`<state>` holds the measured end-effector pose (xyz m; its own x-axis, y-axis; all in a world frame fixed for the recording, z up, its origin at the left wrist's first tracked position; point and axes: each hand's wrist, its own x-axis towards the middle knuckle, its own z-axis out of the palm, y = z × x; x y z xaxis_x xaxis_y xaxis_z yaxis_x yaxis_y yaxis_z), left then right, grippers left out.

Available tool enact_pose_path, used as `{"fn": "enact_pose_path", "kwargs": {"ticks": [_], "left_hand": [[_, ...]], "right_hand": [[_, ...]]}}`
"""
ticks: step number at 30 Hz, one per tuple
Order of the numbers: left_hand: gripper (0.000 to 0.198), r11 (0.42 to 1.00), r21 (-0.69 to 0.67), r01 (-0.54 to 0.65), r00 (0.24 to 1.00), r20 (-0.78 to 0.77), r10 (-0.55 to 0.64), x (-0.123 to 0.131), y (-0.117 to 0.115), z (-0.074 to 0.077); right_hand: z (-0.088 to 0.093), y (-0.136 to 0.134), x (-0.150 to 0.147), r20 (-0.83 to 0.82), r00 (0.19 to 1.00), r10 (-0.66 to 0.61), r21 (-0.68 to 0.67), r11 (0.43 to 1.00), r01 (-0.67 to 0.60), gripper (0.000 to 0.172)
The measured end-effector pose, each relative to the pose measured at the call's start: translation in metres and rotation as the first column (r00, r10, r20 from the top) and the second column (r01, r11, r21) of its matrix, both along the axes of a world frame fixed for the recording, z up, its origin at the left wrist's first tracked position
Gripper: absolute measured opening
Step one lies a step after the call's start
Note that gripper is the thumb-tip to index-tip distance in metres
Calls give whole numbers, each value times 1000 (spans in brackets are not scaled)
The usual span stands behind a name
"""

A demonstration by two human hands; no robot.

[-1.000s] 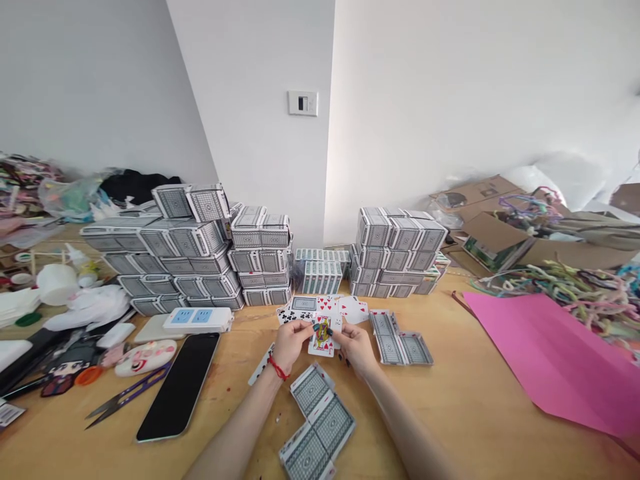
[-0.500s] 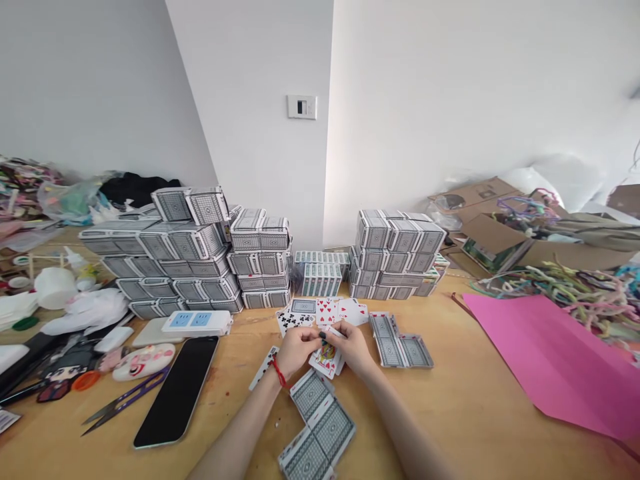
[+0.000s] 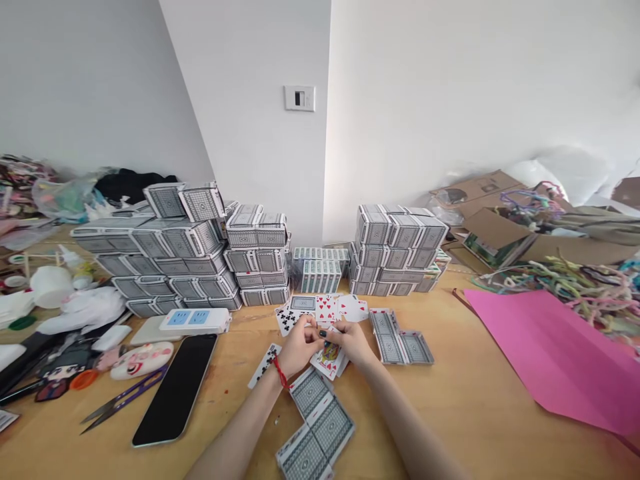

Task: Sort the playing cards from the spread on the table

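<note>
My left hand (image 3: 299,345), with a red string bracelet at the wrist, and my right hand (image 3: 353,343) meet fingertip to fingertip. Both are closed in a pinch on a small playing card, mostly hidden by the fingers; only a white edge shows. Right below them lies a face-up jack of hearts (image 3: 329,365) on other cards. Behind the hands are face-up club cards (image 3: 291,321), heart cards (image 3: 327,308) and a face-down card (image 3: 303,303). A ten of clubs (image 3: 265,363) is left of my left wrist. Between my forearms sits a joined, folded-card piece (image 3: 320,421) with grey patterned backs.
Another folded-card piece (image 3: 400,339) lies to the right. Stacked card blocks (image 3: 170,247) stand at back left, more blocks (image 3: 400,250) at back right, card boxes (image 3: 321,275) between. Scissors (image 3: 123,400), a phone (image 3: 175,390) and a power strip (image 3: 195,321) are left, pink paper (image 3: 555,353) right.
The fingers of my left hand have risen slightly and shifted around the card. My right hand stays pinched in about the same place. The view has moved a little.
</note>
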<state>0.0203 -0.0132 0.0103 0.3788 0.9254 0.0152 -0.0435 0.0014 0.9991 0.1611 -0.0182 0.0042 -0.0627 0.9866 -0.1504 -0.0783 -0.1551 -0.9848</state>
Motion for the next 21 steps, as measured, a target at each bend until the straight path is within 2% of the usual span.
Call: {"fn": "enact_pose_path", "kwargs": {"ticks": [8,12,21], "left_hand": [[34,997,59,-48,994,-90,53,0,0,-1],[20,993,116,3,991,-134,13,-1,1,-1],[22,949,314,27,947,-313,77,1,-1,1]], "right_hand": [[3,-4,-3,-32,987,-158,38,987,159,24],[4,-6,-2,-156,966,-208,-2,978,210,24],[2,-8,-7,-173,962,-213,12,976,219,23]]}}
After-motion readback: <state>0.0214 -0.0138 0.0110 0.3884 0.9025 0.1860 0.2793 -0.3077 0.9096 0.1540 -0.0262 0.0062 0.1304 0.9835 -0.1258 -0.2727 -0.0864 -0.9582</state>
